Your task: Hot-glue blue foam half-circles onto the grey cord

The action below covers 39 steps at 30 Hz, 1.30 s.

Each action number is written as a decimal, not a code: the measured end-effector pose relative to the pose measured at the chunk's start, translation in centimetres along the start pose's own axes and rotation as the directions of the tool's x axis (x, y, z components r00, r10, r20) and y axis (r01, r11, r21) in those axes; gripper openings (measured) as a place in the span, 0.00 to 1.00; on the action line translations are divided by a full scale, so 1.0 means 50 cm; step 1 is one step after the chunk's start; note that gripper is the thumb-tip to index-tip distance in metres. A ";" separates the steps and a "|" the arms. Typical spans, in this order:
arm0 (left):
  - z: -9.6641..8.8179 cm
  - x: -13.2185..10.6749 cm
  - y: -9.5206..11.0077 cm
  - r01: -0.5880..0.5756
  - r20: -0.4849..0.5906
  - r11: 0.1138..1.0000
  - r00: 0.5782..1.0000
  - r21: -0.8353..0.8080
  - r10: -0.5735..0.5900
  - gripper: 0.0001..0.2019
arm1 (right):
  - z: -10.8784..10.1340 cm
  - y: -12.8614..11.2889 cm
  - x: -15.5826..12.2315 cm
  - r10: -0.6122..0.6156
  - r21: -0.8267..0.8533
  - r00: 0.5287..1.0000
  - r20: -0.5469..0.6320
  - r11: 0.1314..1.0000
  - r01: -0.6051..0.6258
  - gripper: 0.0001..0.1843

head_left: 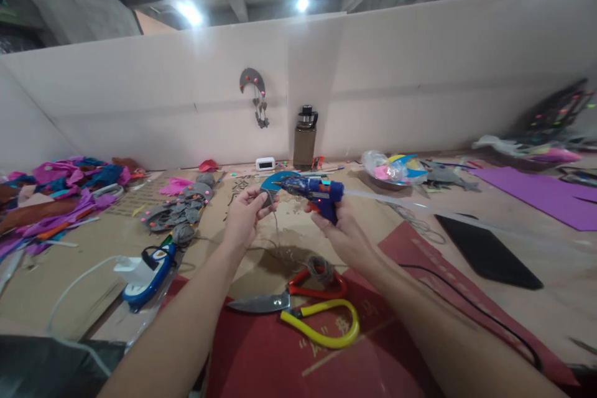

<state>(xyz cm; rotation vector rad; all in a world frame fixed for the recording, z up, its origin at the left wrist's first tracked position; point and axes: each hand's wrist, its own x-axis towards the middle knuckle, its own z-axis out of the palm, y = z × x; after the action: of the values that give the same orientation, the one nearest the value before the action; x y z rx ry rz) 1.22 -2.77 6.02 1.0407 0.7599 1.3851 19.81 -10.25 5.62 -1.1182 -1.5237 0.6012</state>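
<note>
My right hand (339, 230) grips a blue glue gun (313, 191) by its handle, nozzle pointing left. My left hand (246, 214) pinches a blue crescent-shaped felt piece (274, 183) with a thin string hanging from it, right at the gun's nozzle. Both hands are raised a little above the table, close together. Below them lie a spool of twine (318, 268) and scissors with red and yellow handles (305, 306) on a red sheet (298, 348).
Grey felt pieces (180, 211) and a colourful fabric pile (60, 193) lie left. A blue-white device (148, 267) sits front left. A bottle (305, 137) stands at the back wall. A black pad (487, 250) and purple sheet (541, 193) lie right.
</note>
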 end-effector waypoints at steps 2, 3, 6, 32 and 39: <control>0.002 -0.002 -0.001 -0.010 0.000 1.000 1.000 0.002 0.010 0.12 | 0.003 0.000 -0.001 -0.043 -0.057 0.999 0.005 0.997 0.043 0.13; 0.004 -0.004 0.000 -0.016 0.000 1.000 1.000 0.003 0.016 0.12 | 0.004 0.000 -0.001 -0.055 -0.076 0.998 0.006 0.996 0.056 0.12; 0.009 -0.009 0.003 -0.030 0.002 0.999 1.000 0.015 0.030 0.12 | 0.005 0.002 0.000 -0.061 -0.111 0.998 0.003 0.992 0.061 0.12; 0.022 -0.020 0.011 -0.041 0.013 0.999 0.999 0.025 0.041 0.14 | 0.012 0.004 0.001 -0.052 -0.322 0.999 0.015 0.945 0.055 0.15; 0.022 -0.018 0.006 -0.011 0.014 0.999 1.000 0.039 0.010 0.16 | 0.012 -0.006 0.000 -0.074 -0.323 0.997 0.023 0.943 0.077 0.15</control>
<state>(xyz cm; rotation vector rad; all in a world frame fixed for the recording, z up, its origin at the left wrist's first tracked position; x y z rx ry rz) 2.01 -3.83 6.59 1.0851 0.7749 1.3752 19.14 -10.25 5.71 -1.2968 -1.7074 0.3094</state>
